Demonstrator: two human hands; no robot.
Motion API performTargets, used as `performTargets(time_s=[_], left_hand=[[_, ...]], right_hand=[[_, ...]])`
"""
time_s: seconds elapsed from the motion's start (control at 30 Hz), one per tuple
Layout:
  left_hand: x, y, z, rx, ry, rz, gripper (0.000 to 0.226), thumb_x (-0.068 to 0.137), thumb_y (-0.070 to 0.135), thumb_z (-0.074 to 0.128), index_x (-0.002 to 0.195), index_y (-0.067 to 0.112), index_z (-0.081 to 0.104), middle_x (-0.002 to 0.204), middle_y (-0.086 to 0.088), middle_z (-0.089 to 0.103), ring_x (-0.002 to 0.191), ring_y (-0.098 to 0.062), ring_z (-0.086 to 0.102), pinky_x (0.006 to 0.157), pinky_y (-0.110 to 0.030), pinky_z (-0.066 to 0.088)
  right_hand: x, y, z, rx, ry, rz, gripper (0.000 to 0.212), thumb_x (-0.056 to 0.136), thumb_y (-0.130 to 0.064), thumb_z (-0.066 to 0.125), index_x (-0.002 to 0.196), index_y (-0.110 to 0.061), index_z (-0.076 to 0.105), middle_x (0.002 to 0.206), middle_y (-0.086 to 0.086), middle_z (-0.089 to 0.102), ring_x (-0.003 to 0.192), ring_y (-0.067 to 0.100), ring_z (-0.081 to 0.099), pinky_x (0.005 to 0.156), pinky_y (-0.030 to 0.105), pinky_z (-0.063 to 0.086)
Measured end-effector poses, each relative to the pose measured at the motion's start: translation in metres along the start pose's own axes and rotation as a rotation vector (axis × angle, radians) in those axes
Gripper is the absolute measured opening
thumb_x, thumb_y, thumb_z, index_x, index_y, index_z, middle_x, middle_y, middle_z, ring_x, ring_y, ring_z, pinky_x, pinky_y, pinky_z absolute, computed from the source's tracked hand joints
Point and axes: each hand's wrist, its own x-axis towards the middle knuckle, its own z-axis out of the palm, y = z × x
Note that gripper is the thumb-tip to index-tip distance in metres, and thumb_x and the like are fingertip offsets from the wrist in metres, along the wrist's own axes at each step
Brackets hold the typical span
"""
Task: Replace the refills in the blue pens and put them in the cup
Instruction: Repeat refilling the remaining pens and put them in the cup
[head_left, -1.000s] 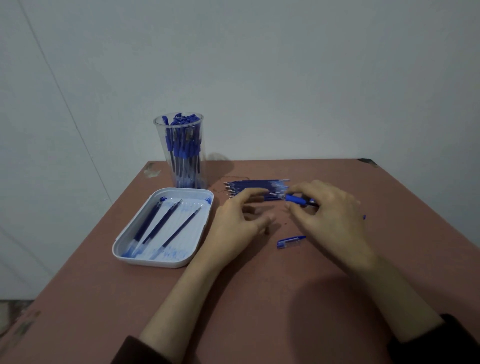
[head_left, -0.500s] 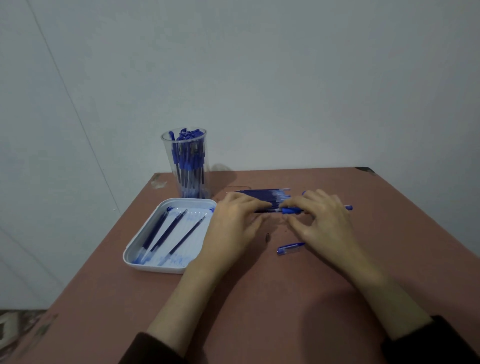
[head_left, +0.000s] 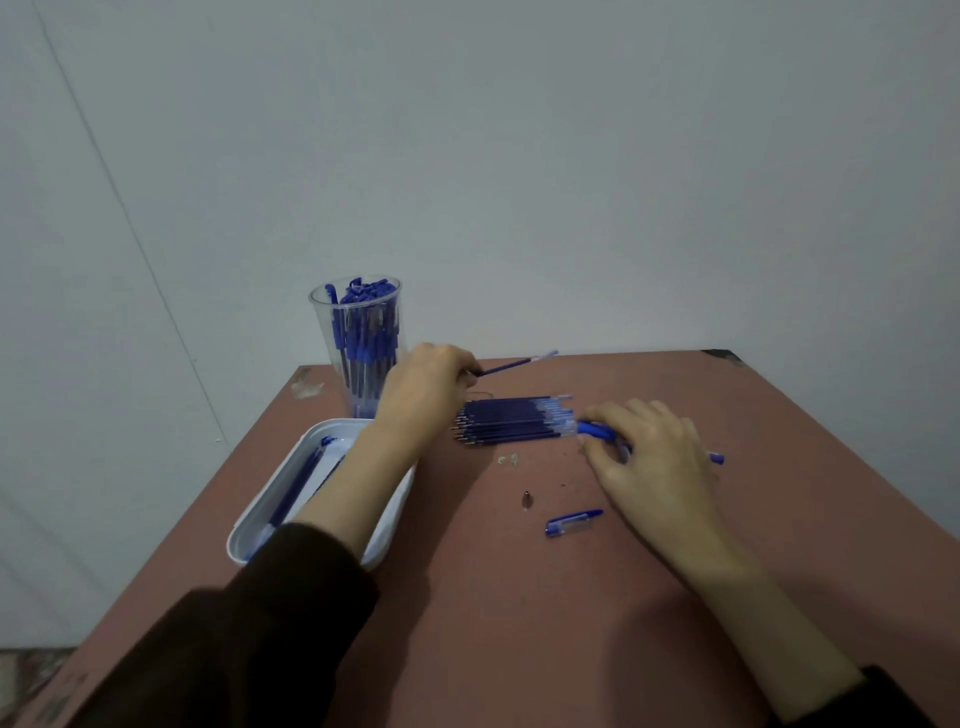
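My left hand (head_left: 423, 395) pinches a thin dark blue refill (head_left: 514, 365) that sticks out to the right, raised above the table beside the clear cup (head_left: 358, 348) full of blue pens. A row of several refills (head_left: 514, 422) lies on the brown table. Just right of that row, my right hand (head_left: 649, 452) holds a blue pen barrel (head_left: 597, 429) low over the table; the barrel's far end pokes out past the hand. A blue pen cap (head_left: 571, 522) and a small metal tip (head_left: 527, 500) lie loose in front.
A white tray (head_left: 387, 525) with used refills sits at the front left, partly under my left forearm. The table's left edge runs close beside the tray and its far edge meets a pale wall. Small crumbs (head_left: 509, 459) lie near the refill row.
My left hand lifted a single refill away from the row and moved up and left toward the cup. My right hand stayed on the pen barrel, shifting slightly right.
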Motion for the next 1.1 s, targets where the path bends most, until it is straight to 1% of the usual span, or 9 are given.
performTargets(time_s=[0.13,0.23,0.3,0.4,0.57,0.8,0.97,1.03,1.1], left_hand=[[0.027,-0.001,0.022,0.054,-0.116,-0.019,0.021,0.089,0.009,0.058,0.106,0.015,0.069,0.102,-0.005,0.071,0.097,-0.027,0.064,0.079,-0.032,0.049],[0.038,-0.004,0.034,0.046,-0.167,-0.045,0.017,0.087,0.010,0.060,0.101,0.012,0.070,0.102,-0.008,0.071,0.097,-0.028,0.064,0.082,-0.035,0.051],[0.041,-0.008,0.039,0.050,-0.179,-0.051,0.017,0.087,0.009,0.060,0.100,0.012,0.071,0.103,-0.012,0.070,0.098,-0.030,0.063,0.085,-0.038,0.051],[0.043,-0.012,0.044,0.054,-0.207,-0.051,0.020,0.087,0.007,0.058,0.100,0.013,0.072,0.103,-0.013,0.069,0.099,-0.031,0.062,0.086,-0.038,0.051],[0.041,-0.016,0.045,0.043,-0.256,-0.058,0.029,0.086,-0.001,0.054,0.102,0.012,0.073,0.104,-0.014,0.070,0.096,-0.031,0.065,0.088,-0.040,0.052],[0.036,-0.011,0.040,0.028,-0.267,-0.070,0.038,0.086,-0.005,0.047,0.115,0.008,0.067,0.115,-0.016,0.067,0.105,-0.032,0.062,0.093,-0.040,0.050],[0.028,-0.010,0.029,0.021,-0.277,-0.050,0.040,0.085,-0.008,0.046,0.117,0.007,0.066,0.115,-0.016,0.066,0.104,-0.031,0.062,0.094,-0.041,0.049],[0.023,-0.009,0.022,-0.004,-0.272,-0.033,0.040,0.084,-0.008,0.047,0.116,0.006,0.066,0.116,-0.015,0.066,0.106,-0.030,0.061,0.095,-0.039,0.048],[0.014,-0.006,0.011,-0.033,-0.237,-0.001,0.035,0.086,-0.004,0.049,0.115,0.006,0.067,0.115,-0.013,0.067,0.108,-0.028,0.061,0.094,-0.033,0.047]], right_hand=[[-0.003,-0.001,0.005,-0.012,0.002,-0.035,0.008,0.078,-0.019,0.071,0.084,-0.024,0.068,0.068,-0.005,0.057,0.069,0.020,0.053,0.069,0.032,0.036],[-0.002,0.000,0.008,-0.016,0.007,-0.043,0.009,0.077,-0.019,0.071,0.083,-0.024,0.068,0.066,-0.005,0.056,0.068,0.021,0.053,0.070,0.032,0.036],[-0.001,-0.001,0.008,-0.020,0.024,-0.051,0.005,0.078,-0.021,0.067,0.082,-0.025,0.068,0.065,-0.006,0.055,0.067,0.020,0.053,0.069,0.032,0.035],[0.000,-0.003,0.009,-0.016,0.040,-0.050,0.011,0.076,-0.028,0.059,0.082,-0.025,0.068,0.063,-0.007,0.055,0.066,0.019,0.053,0.068,0.031,0.035],[-0.001,-0.005,0.010,-0.022,0.043,-0.052,0.012,0.076,-0.028,0.058,0.082,-0.024,0.069,0.063,-0.007,0.056,0.066,0.020,0.053,0.067,0.032,0.037],[-0.001,-0.003,0.009,-0.004,0.029,-0.039,0.014,0.077,-0.028,0.057,0.084,-0.026,0.068,0.064,-0.007,0.056,0.066,0.018,0.051,0.069,0.031,0.033],[-0.002,-0.003,0.008,0.016,0.019,-0.046,0.012,0.079,-0.026,0.058,0.086,-0.025,0.068,0.066,-0.008,0.057,0.066,0.018,0.051,0.070,0.031,0.034],[-0.003,-0.002,0.008,0.024,0.008,-0.048,0.010,0.080,-0.024,0.062,0.087,-0.024,0.068,0.067,-0.007,0.058,0.067,0.019,0.052,0.071,0.032,0.035],[-0.003,-0.002,0.007,0.028,0.005,-0.055,0.009,0.080,-0.024,0.062,0.087,-0.024,0.068,0.067,-0.007,0.058,0.068,0.019,0.052,0.071,0.033,0.036]])
